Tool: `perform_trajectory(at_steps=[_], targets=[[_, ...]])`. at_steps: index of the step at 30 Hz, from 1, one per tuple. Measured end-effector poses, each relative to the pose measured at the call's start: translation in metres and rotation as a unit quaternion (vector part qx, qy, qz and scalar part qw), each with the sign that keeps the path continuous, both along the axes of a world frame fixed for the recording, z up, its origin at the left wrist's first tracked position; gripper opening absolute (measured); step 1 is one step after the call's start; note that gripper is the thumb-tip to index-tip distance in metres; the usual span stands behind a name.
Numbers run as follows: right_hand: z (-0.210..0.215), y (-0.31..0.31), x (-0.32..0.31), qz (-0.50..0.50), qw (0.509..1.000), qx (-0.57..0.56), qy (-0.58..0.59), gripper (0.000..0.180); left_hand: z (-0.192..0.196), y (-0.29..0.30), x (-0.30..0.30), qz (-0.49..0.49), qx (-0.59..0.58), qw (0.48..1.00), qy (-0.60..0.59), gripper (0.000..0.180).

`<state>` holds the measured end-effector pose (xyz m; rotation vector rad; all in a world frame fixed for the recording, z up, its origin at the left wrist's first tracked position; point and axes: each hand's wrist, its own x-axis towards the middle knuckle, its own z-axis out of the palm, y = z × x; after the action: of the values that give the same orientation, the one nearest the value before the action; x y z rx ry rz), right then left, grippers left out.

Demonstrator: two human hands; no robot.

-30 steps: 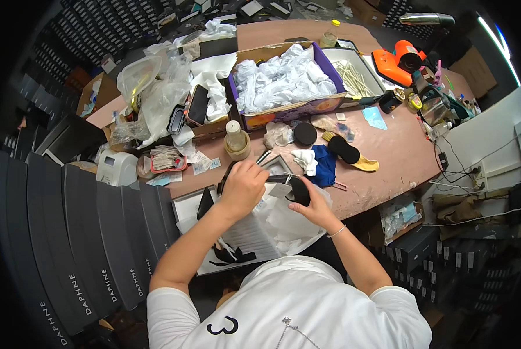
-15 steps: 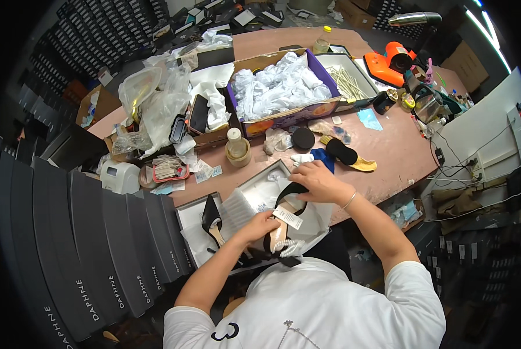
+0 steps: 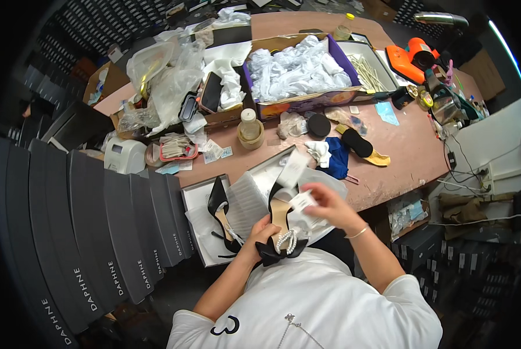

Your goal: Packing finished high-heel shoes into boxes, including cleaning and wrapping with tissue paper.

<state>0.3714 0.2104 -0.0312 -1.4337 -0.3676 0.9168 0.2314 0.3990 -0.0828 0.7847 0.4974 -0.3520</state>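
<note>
left grip (image 3: 264,231) clasps a black shoe (image 3: 280,216), seemingly to steady it. right grip (image 3: 329,205) pinches a white tag (image 3: 302,201), apparently to hold it clear

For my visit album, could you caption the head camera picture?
Left hand holding a black shoe with pearls, right hand at a white tag, another shoe alongside.

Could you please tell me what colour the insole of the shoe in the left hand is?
The insole is beige; it shows best in the head view.
</note>
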Motion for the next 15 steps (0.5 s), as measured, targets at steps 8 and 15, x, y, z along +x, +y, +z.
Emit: perform_trajectory(at_steps=[8,15], targets=[[-0.021,0.018,0.01,0.017,0.884,-0.165,-0.437,0.064,0.021,0.0,-0.013,0.077,0.002,0.997,-0.031,0.049],[-0.052,0.067,-0.031,-0.008,0.948,-0.091,-0.304,0.075,0.017,-0.014,-0.01,0.173,-0.168,0.969,0.059,0.064]])
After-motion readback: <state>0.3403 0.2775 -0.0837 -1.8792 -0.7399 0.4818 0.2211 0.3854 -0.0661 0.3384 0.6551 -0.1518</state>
